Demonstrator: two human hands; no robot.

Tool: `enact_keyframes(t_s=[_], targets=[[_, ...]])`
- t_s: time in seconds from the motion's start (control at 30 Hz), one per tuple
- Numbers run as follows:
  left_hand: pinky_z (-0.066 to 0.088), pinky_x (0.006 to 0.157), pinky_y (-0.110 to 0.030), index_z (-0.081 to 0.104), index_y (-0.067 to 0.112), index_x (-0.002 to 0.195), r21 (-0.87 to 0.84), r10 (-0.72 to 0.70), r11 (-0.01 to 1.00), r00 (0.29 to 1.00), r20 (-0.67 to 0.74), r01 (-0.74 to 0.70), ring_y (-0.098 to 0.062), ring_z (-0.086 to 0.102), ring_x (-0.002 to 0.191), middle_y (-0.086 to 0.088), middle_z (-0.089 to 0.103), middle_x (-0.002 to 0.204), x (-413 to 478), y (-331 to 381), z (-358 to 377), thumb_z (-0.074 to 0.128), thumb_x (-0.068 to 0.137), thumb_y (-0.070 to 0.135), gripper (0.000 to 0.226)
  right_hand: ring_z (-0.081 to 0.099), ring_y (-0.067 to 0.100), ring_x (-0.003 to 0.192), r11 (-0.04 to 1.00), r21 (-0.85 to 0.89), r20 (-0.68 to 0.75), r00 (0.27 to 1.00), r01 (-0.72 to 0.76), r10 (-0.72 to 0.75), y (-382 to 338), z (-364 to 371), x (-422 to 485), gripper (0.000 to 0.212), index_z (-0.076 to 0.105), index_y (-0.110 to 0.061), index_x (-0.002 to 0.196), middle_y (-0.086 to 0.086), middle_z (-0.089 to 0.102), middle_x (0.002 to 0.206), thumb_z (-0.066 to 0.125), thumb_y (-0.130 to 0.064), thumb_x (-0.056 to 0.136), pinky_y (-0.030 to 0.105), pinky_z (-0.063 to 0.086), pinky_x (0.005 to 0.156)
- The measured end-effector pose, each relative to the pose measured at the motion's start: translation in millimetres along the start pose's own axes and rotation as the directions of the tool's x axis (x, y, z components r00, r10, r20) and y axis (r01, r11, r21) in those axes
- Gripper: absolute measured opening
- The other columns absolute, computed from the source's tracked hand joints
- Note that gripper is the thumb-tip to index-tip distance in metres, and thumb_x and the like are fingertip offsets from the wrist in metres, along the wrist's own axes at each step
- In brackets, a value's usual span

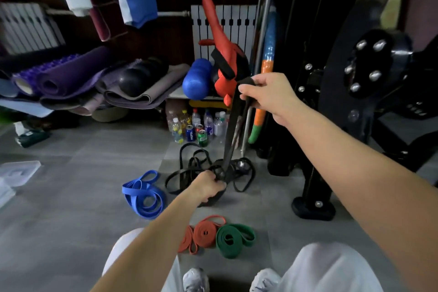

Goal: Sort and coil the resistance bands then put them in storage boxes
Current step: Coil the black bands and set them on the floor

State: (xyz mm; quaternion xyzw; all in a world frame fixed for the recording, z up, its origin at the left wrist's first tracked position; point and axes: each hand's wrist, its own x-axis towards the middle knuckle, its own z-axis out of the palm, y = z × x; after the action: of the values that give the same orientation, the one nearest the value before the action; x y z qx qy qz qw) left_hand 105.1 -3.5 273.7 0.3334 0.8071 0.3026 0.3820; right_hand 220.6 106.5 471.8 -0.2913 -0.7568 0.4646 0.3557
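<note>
a person, knees in white trousers showing at the bottom of the view, is holding a black band (230, 140) taut between both hands above a grey floor (83, 173). the right hand (263, 92), raised at centre right, is curling its fingers tightly round the band's upper end. the left hand (208, 187), lower and close to the floor, is gripping the band's lower part in a closed fist. just beyond the left hand, a tangle of black bands (187, 168) is lying loose on the floor, and the held band is running down into it. left of that tangle, a blue band (144, 194) is lying in loose loops. nearer the knees, an orange band (203, 232) and a green band (233, 238) are sitting rolled into coils, touching side by side. a clear plastic box (20, 170) is resting on the floor at the far left edge, well apart from the bands. behind, bottles and cans (196, 125) are standing under a shelf stacked with rolled mats (71, 76), and a black gym machine (355, 73) is filling the right side.
</note>
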Motion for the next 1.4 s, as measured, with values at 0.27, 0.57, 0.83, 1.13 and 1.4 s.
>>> enact_keyframes(t_s=[0.27,0.57,0.83,1.13,1.4], targets=[[0.049,0.089,-0.034,0.041,0.011,0.131,-0.023,-0.031,0.999,0.995,-0.092,0.029,-0.025,0.056,0.108,-0.009,0.055,0.125,58,-9,22,0.073,0.076,0.03,0.067,0.066,0.04,0.095,0.964,0.242,-0.043,0.992,-0.108,0.122,4,13,3,0.005,0.07,-0.009,0.078,0.017,0.071,0.083,0.069,-0.009,0.082,0.056,0.051,0.087],[0.046,0.097,-0.034,0.049,0.013,0.13,0.105,-0.245,0.962,0.967,-0.064,0.251,-0.028,0.052,0.117,-0.011,0.052,0.129,125,-59,79,0.068,0.07,0.06,0.078,0.068,0.028,0.094,0.944,0.305,0.008,0.991,-0.129,0.132,37,2,30,0.006,0.07,-0.016,0.08,0.001,0.07,0.072,0.069,-0.012,0.084,0.054,0.051,0.091],[0.045,0.074,-0.026,0.056,0.005,0.125,-0.423,-0.362,0.839,0.932,0.034,0.341,-0.025,0.062,0.094,-0.008,0.065,0.104,172,-38,118,0.052,0.094,0.04,0.047,0.066,0.038,0.088,0.936,0.324,-0.04,0.987,-0.136,0.158,70,-3,53,0.011,0.071,-0.018,0.076,0.001,0.07,0.067,0.068,-0.011,0.084,0.061,0.045,0.09],[0.053,0.073,-0.033,0.068,0.01,0.082,-0.232,-0.169,0.963,0.977,-0.128,0.137,-0.016,0.063,0.071,-0.005,0.069,0.082,158,-20,17,0.076,0.076,0.034,0.026,0.062,0.018,0.066,0.972,-0.079,-0.306,0.934,-0.219,0.186,174,-28,55,0.014,0.066,-0.018,0.073,0.002,0.062,0.062,0.064,-0.013,0.086,0.039,0.051,0.068],[0.037,0.041,-0.015,0.051,0.02,0.059,0.121,0.298,0.952,0.943,-0.152,-0.281,-0.01,0.047,0.049,0.006,0.05,0.053,108,97,-56,0.071,0.075,0.017,0.025,0.063,0.024,0.095,0.905,-0.382,-0.299,0.952,-0.187,0.071,156,-56,42,0.023,0.064,-0.015,0.108,0.001,0.066,0.095,0.06,-0.025,0.089,0.025,0.045,0.07]])
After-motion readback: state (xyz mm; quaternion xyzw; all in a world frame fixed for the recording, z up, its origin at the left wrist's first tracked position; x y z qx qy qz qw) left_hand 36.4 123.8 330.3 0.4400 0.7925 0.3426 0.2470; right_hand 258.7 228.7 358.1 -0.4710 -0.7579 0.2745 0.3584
